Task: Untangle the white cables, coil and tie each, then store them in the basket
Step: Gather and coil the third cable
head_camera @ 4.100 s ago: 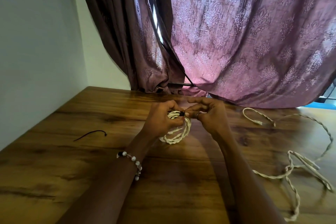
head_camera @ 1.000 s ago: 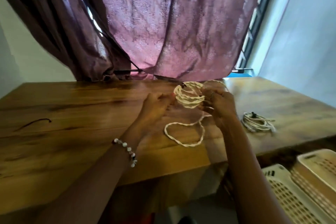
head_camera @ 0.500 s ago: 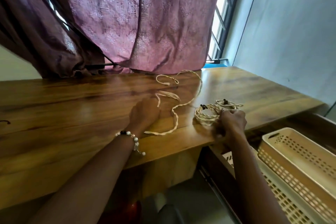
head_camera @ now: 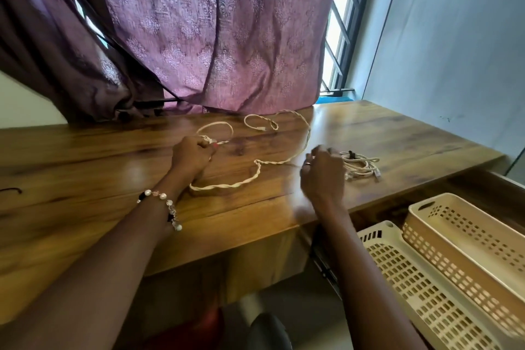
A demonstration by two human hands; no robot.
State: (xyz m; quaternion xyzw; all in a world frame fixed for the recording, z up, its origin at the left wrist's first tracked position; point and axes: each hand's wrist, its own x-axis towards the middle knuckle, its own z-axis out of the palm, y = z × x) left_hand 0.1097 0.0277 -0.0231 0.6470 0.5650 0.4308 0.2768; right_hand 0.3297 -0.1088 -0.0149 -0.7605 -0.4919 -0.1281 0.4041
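- The loose cable (head_camera: pixel 279 161) winds across the table (head_camera: pixel 85 179), two strands twisted together.
- My left hand (head_camera: pixel 191 157) pinches one end of it, fingers curled.
- My right hand (head_camera: pixel 322 172) hovers blurred, fingers loosely bent, holding nothing.
- Just right of it lie the tied coils (head_camera: pixel 359 166).
- The baskets (head_camera: pixel 443 270) sit below the table edge.

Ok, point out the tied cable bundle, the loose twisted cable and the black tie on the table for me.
Tied cable bundle (head_camera: pixel 358 165): head view, on its coiled strands.
Loose twisted cable (head_camera: pixel 305 142): head view, on its long curving middle stretch.
Black tie (head_camera: pixel 11 190): head view, far left edge, on its thin strand.
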